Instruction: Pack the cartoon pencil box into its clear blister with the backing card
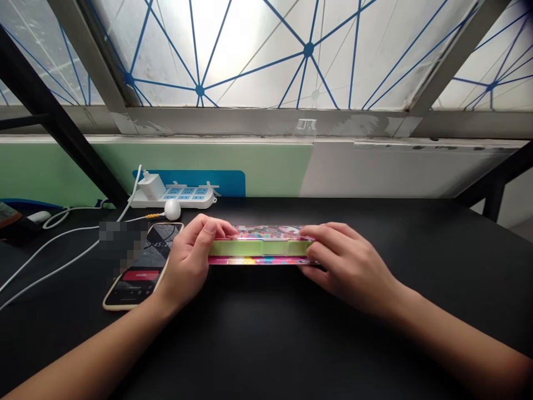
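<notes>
Black desk (266,339), phone (137,289) just beside the hands (189,261) (345,266) gripping a patterned pencil case (260,248)

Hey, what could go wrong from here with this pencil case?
The pencil case is held only at its ends by the left hand and right hand, so it could slip or spring apart. The left hand is also close to the phone and might knock it.
</notes>
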A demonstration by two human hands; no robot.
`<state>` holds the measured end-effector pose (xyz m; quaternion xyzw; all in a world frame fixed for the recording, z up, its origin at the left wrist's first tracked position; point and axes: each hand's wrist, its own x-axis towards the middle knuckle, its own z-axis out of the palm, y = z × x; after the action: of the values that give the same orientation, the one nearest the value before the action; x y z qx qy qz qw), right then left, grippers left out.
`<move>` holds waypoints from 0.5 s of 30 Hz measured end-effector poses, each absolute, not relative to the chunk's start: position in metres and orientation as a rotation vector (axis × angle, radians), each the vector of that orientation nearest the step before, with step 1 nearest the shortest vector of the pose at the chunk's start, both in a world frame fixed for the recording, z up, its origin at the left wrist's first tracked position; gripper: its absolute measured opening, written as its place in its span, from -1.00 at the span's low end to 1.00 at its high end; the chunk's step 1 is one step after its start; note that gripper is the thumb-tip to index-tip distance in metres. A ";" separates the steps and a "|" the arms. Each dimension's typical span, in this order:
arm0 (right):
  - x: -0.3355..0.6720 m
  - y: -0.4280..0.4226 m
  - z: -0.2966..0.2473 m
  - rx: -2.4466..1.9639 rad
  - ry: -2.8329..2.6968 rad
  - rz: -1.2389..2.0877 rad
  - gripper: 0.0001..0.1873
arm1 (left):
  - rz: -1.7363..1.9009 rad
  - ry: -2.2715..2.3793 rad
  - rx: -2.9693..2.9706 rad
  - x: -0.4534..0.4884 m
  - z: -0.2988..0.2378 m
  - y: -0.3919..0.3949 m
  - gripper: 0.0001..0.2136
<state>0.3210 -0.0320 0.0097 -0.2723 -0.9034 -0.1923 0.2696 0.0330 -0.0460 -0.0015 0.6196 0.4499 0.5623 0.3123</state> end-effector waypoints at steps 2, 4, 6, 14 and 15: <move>0.317 -0.032 0.005 -0.701 -2.487 -0.503 -0.86 | 1.416 1.219 1.709 0.031 -0.001 -0.045 -0.67; 0.315 -0.031 0.000 -0.666 -2.532 -0.480 -0.89 | 1.349 1.266 1.808 0.028 -0.001 -0.042 -0.69; 0.313 -0.029 -0.005 -0.616 -2.596 -0.462 -0.91 | 1.279 1.287 1.980 0.026 -0.001 -0.039 -0.76; 0.307 -0.032 -0.010 -0.517 -2.681 -0.314 -0.88 | 0.627 1.369 2.385 0.021 -0.011 -0.031 -0.35; 0.307 -0.032 -0.010 -0.524 -2.687 -0.276 -0.89 | 0.605 1.348 2.402 0.021 -0.011 -0.030 -0.36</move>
<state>0.3073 -0.0319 -0.0097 -0.1868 -0.9580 -0.0983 0.1940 0.0210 -0.0304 -0.0115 0.8408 0.4718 0.2118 0.1600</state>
